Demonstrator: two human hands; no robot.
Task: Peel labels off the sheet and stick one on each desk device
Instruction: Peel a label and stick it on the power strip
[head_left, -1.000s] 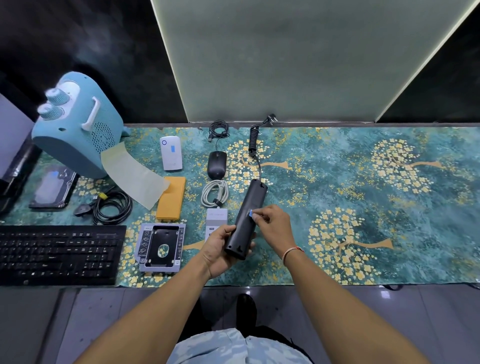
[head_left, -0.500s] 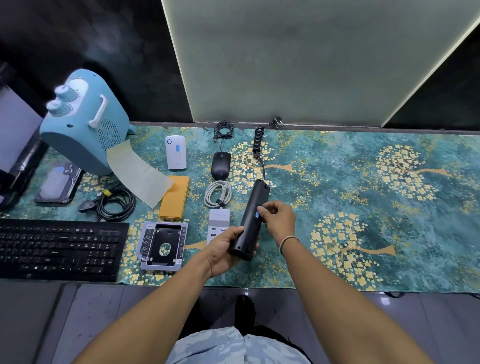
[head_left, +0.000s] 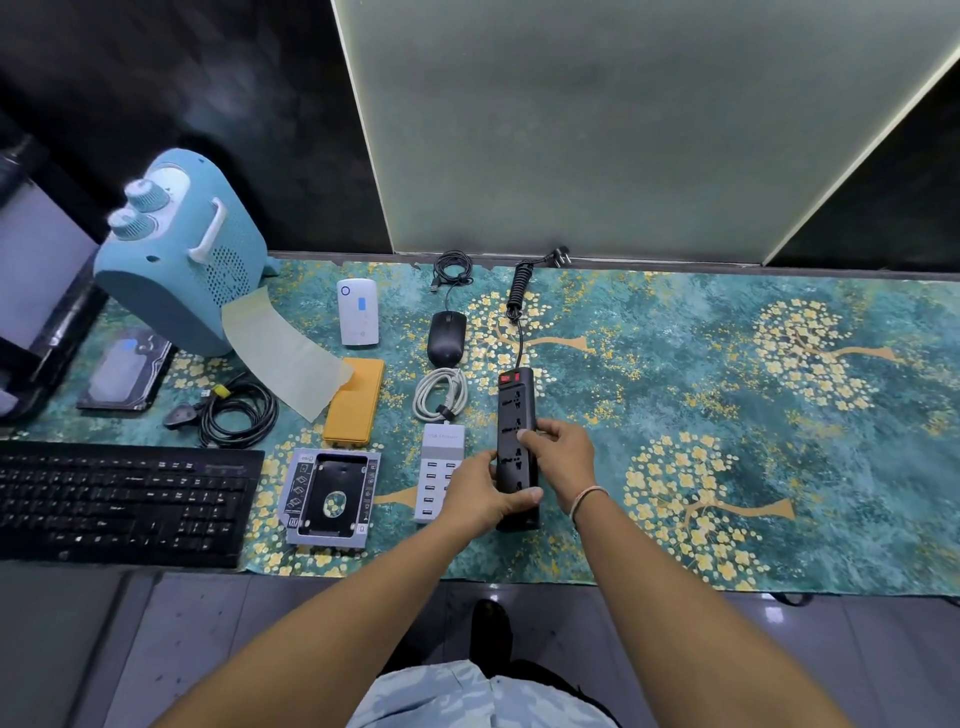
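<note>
A black power strip (head_left: 514, 410) lies socket side up on the patterned mat, its red switch at the far end and its coiled cord running back. My left hand (head_left: 480, 493) grips its near end from the left, thumb across the front. My right hand (head_left: 563, 454) holds its right side, fingers curled over the top. The pale yellow label sheet (head_left: 283, 358) lies curled against the blue heater. A blue label shows on the white router (head_left: 357, 310) and on the hard drive (head_left: 124, 371).
Black mouse (head_left: 445, 338), white coiled cable (head_left: 440, 395), grey USB charger hub (head_left: 439, 470), orange case (head_left: 356, 402), drive caddy (head_left: 332, 496), black keyboard (head_left: 122, 499), black cable bundle (head_left: 234, 413) and blue heater (head_left: 182, 260) crowd the mat's left half. A glass panel (head_left: 597, 130) stands behind.
The power strip was held tilted with its back up while my right hand pressed a blue label onto it. It has been turned socket side up and lowered flat onto the mat.
</note>
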